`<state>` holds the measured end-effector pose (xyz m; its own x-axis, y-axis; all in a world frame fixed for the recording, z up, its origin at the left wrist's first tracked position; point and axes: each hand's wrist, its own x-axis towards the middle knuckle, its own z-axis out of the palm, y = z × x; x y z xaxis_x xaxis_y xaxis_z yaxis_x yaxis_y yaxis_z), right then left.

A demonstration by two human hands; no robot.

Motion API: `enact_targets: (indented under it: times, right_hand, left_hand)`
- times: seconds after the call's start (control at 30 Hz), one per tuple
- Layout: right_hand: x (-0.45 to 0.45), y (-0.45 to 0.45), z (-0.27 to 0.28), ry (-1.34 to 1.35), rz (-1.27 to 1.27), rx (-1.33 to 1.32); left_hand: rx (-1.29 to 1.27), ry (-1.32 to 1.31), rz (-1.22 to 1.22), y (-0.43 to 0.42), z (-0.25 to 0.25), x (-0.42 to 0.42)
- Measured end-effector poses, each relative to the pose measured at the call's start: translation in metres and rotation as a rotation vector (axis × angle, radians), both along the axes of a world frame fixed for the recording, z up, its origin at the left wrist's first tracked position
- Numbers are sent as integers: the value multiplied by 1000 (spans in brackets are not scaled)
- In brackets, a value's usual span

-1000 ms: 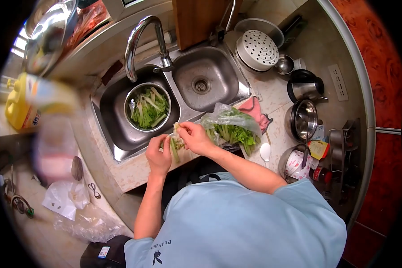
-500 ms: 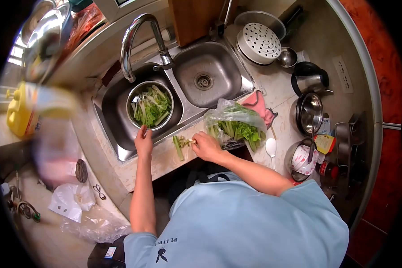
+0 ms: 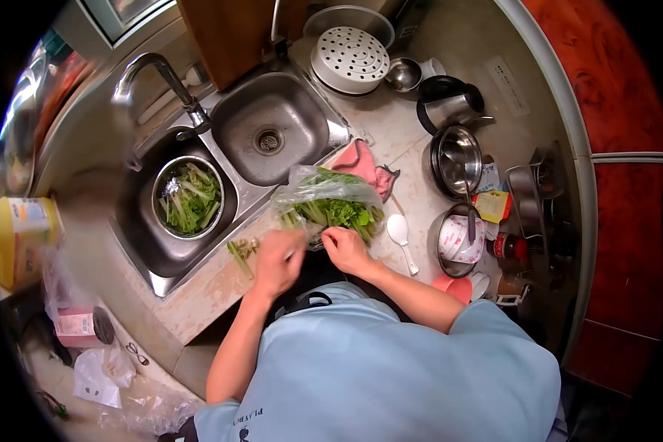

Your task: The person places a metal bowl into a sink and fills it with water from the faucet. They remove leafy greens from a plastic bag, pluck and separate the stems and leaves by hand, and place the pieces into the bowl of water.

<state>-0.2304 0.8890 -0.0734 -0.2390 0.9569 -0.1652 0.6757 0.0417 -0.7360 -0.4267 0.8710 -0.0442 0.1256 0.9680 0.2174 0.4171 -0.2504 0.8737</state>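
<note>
My left hand (image 3: 279,261) is over the counter's front edge, fingers curled and blurred, so its grip is unclear. Close by on the right, my right hand (image 3: 345,250) has its fingers pinched together at the front of the plastic bag (image 3: 295,193); what they hold is too small to name. Leafy greens (image 3: 341,214) stick out of that bag. Left of my hands, cut stem pieces (image 3: 241,258) lie on the counter. A metal bowl (image 3: 157,202) of green leaves and stalks (image 3: 191,199) sits in the left sink basin (image 3: 136,254).
Behind the basins rises a curved faucet (image 3: 155,62). A pink cloth (image 3: 361,166) and a white spoon (image 3: 399,234) lie right of the bag. Pots (image 3: 457,158), a kettle (image 3: 449,110) and a white perforated steamer (image 3: 350,60) stand farther right. A yellow jug (image 3: 22,239) is at left.
The view has shifted right. My left hand has moved from the bowl to beside my right hand, and my right hand has moved from the stem pieces to the bag's front.
</note>
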Motion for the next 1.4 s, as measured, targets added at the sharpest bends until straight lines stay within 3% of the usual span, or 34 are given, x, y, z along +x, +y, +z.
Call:
enact_targets:
  times: [0.07, 0.1, 0.17, 0.43, 0.6, 0.73, 0.87, 1.2, 1.27, 1.4]
  right_hand:
    - [-1, 0, -15, 15, -15, 28]
    - [-5, -1, -22, 17, 1, 38]
    - [-14, -2, -34, 50, 6, 86]
    - [-41, 6, -34, -45, -88, -96]
    - [-50, 9, -23, -214, -38, -89]
    - [-52, 14, -27, -261, 19, -147]
    - [-45, 28, -26, 47, -137, -117]
    - [-14, 51, 37, 128, -208, -3]
    - [-7, 53, 43, 245, -335, -187]
    - [17, 63, 47, 140, -243, -100]
  left_hand:
    - [48, 417, -214, 9, 4, 16]
    - [46, 420, -220, 9, 0, 16]
    - [-15, 671, -222, 11, -14, 8]
    - [-74, 786, -230, -2, -21, -3]
    - [-239, 766, 6, -6, -31, 2]
    - [-289, 775, 55, -8, -37, 8]
    - [-328, 816, 21, -6, -33, 6]
    - [-335, 884, 71, 9, -22, 1]
    - [-323, 889, 87, 12, -22, 1]
    - [-269, 917, 188, 16, -34, 1]
